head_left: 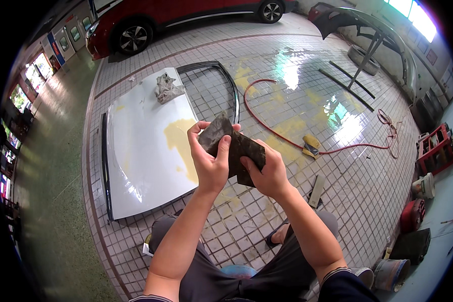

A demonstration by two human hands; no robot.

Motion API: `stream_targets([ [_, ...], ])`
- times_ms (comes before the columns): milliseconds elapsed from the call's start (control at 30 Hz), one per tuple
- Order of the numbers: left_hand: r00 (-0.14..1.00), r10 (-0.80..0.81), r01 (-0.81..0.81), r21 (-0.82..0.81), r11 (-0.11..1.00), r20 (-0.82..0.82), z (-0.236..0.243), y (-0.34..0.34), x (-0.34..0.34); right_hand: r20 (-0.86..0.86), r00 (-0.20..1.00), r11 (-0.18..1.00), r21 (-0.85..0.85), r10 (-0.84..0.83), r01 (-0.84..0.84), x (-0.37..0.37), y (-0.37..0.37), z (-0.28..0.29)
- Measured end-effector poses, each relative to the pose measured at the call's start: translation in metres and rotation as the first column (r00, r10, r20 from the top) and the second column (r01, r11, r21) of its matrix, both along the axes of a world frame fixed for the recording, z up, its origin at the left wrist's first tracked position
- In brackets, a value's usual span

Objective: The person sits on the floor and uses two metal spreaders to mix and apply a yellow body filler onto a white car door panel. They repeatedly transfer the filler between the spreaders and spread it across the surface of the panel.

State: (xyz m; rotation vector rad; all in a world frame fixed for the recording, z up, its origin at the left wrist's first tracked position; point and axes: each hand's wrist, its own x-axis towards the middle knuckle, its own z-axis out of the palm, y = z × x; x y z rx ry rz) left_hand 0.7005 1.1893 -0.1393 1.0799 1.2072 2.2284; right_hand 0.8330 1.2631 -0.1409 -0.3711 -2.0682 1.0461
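Observation:
My left hand [211, 158] pinches a worn grey-black piece of sandpaper [215, 134], its thumb pressed on the near face. Beside it, my right hand [270, 170] grips a dark brown piece of sandpaper [247, 154] between thumb and fingers. The two pieces meet between my hands; whether they are one folded sheet is unclear. Below and to the left, a white car door panel [141, 146] lies on the tiles, with a yellow filler patch [181, 143] partly behind my left hand. A crumpled grey rag [167, 89] rests on the panel's far part.
A red hose [272, 128] curves over the tiled floor beside a yellow-and-black pad [311, 146]. Near my right knee lies a long flat tool [317, 191]. A bumper on a stand [372, 45], buckets [391, 274] and a red rack [434, 148] line the right. A red car [186, 12] stands beyond.

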Motion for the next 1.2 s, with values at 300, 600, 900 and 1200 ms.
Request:
stream_targets([
  [300, 0.984, -0.012, 0.013, 0.003, 1.000, -0.178, -0.004, 0.000, -0.003, 0.043, 0.995, 0.991, -0.097, 0.094, -0.089, 0.002, -0.001, -0.002],
  [600, 0.975, -0.138, 0.126, -0.077, 0.989, -0.174, -0.006, -0.007, -0.003, 0.175, 0.973, 0.989, -0.047, 0.147, -0.141, 0.006, 0.003, -0.010],
  [900, 0.918, -0.204, 0.194, -0.063, 0.979, -0.339, -0.018, -0.002, 0.000, 0.320, 0.940, 0.990, -0.106, 0.123, -0.093, 0.013, 0.011, -0.013],
  [1200, 0.986, -0.010, -0.002, -0.071, 0.997, -0.168, -0.004, 0.005, -0.021, 0.449, 0.880, 0.933, -0.359, 0.155, 0.018, 0.034, 0.041, 0.024],
])
